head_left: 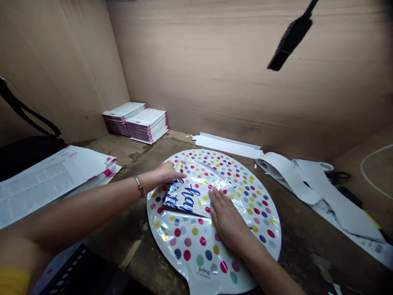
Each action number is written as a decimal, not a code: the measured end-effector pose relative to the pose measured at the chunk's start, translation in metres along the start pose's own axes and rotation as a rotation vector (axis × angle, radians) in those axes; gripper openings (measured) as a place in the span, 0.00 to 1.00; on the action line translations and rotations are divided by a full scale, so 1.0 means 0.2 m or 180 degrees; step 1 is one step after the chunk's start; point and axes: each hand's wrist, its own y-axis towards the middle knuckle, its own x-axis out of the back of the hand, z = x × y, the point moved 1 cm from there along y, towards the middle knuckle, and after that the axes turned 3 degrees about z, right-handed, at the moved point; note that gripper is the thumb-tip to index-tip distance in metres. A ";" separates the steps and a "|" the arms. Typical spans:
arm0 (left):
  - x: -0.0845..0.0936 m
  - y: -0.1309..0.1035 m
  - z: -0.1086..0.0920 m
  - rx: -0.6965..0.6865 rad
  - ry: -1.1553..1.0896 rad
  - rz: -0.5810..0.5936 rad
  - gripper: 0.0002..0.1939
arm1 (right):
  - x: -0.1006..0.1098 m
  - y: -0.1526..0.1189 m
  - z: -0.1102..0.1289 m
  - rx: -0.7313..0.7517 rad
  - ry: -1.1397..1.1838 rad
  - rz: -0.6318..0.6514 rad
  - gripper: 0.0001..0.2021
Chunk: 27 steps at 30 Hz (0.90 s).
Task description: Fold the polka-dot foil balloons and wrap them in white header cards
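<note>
1. Head view: a round, polka-dot foil balloon [172,250] lies flat on the worktable [141,225], its neck toward the person.
2. On it lies a folded foil piece [196,198] with blue lettering; whether the two are joined, I cannot tell.
3. The two hands are apart. The left hand [168,172] touches the folded piece's far left edge, thumb outstretched; I cannot tell whether it grips.
4. The right hand [229,219] rests spread and flat on the piece's right part, clamped on nothing.
5. Stacked white packets [149,123] stand in the back left corner; loose white strips [331,200] lie right.
</note>
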 end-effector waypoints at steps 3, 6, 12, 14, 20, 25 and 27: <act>-0.04 0.06 -0.06 0.0089 -0.0540 0.0334 0.24 | -0.01 -0.02 0.00 0.0004 0.0054 -0.0042 0.28; -0.05 0.02 -0.05 -0.0223 -0.1131 0.0594 0.18 | -0.02 -0.04 -0.04 0.0077 0.0246 -0.0093 0.27; -0.03 -0.09 -0.06 -0.1145 -0.1931 0.0927 0.25 | 0.18 0.08 -0.30 -0.0018 0.1242 -0.1408 0.34; 0.00 -0.12 -0.14 -0.1566 -0.2112 0.1040 0.25 | 0.34 0.12 -0.38 0.0031 0.1817 -0.1472 0.38; 0.13 -0.29 -0.30 -0.3542 -0.1144 -0.0041 0.11 | 0.61 -0.07 -0.38 0.1008 0.1981 -0.1933 0.10; -0.01 -0.36 -0.02 -0.4266 0.0593 -0.1056 0.07 | 0.24 -0.31 -0.31 0.1475 -0.0199 -0.2968 0.10; -0.10 -0.36 0.12 -0.4272 0.1212 -0.0544 0.10 | 0.05 -0.34 -0.31 0.1543 -0.0485 -0.2445 0.11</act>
